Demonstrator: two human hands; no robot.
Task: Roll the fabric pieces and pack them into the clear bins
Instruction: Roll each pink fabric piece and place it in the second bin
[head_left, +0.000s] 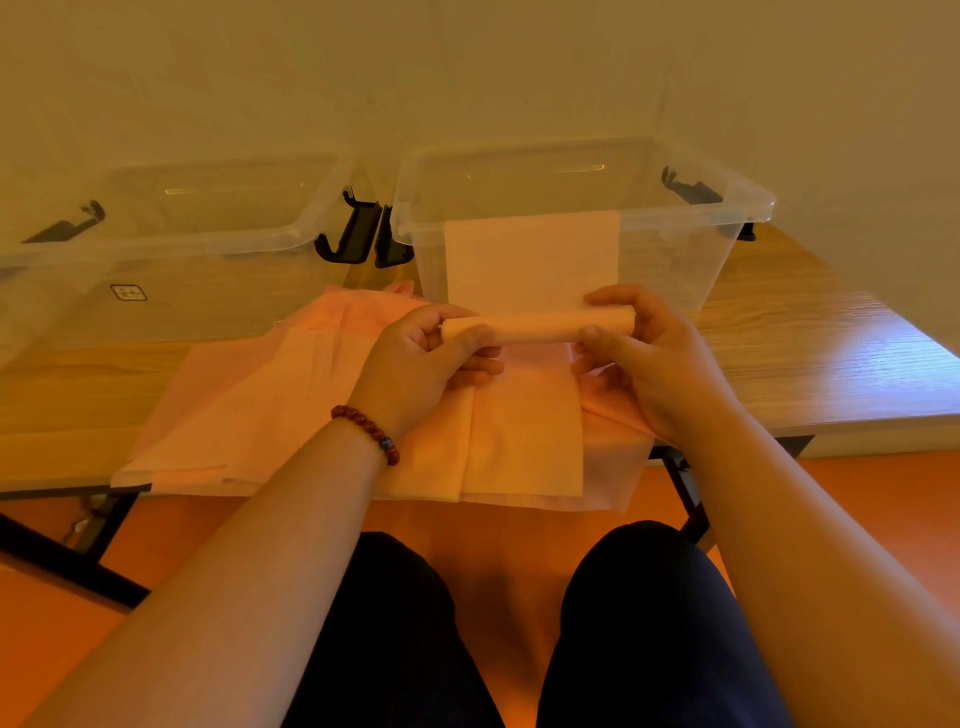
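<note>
While both hands grip it, the fabric roll is held level over the pile, just in front of the right clear bin. Left hand: thumb on top, fingers curled under the roll's left end. Right hand: same pinch on the right end. Roll looks tight.

By my read it's roughly half rolled. An unrolled tail runs from the roll up the bin's front wall to its near rim. Can't tell if the tail is hooked over the rim or only leaning on it.

Under the hands is a pile of peach fabric pieces, flat or loosely folded, spread on the wooden table and overhanging its near edge. None of those are rolled.

The left clear bin stands beside the right one, with their black latches close together in the gap. Both bins look empty through the walls, though the tail hides part of the right one.

Status: one roll in progress, nothing packed as far as visible. Left to do: finish this roll, put it in a bin, repeat for the whole pile. Early stage.
</note>
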